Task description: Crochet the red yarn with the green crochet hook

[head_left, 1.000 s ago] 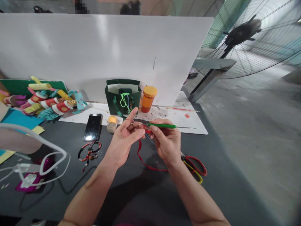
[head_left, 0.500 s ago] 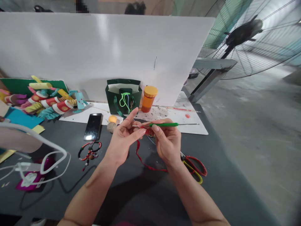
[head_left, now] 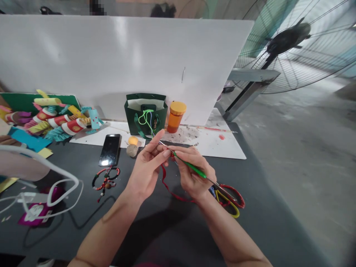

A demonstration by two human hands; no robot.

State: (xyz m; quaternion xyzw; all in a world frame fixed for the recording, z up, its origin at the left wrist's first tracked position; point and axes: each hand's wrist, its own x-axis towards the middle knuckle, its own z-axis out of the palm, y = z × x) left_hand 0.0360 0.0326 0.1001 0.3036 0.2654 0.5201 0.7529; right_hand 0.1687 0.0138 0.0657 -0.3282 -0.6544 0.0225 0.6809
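My right hand (head_left: 196,171) is closed round the green grip of a crochet hook (head_left: 191,165), whose metal back end slants down to the right over the scissors. The hook's front tip points up-left to the fingers of my left hand (head_left: 147,165). Between my left thumb and fingers is a small piece of red yarn work (head_left: 172,156), mostly hidden by both hands. From it a red yarn strand (head_left: 167,185) hangs down and curves right, under my right hand. My left index finger is raised.
Right of my wrist lie red-and-yellow-handled scissors (head_left: 235,196). A green paper bag (head_left: 130,118) and an orange jar (head_left: 174,120) stand behind my hands. Leftward are a phone (head_left: 110,150), a beaded bracelet (head_left: 106,178), a white cable (head_left: 73,178) and paper crafts (head_left: 65,124). A fan (head_left: 287,40) stands right.
The crochet hook has turned from nearly level to a slant, its back end down and its tip up. My right hand has tilted with it; the left hand has barely moved.
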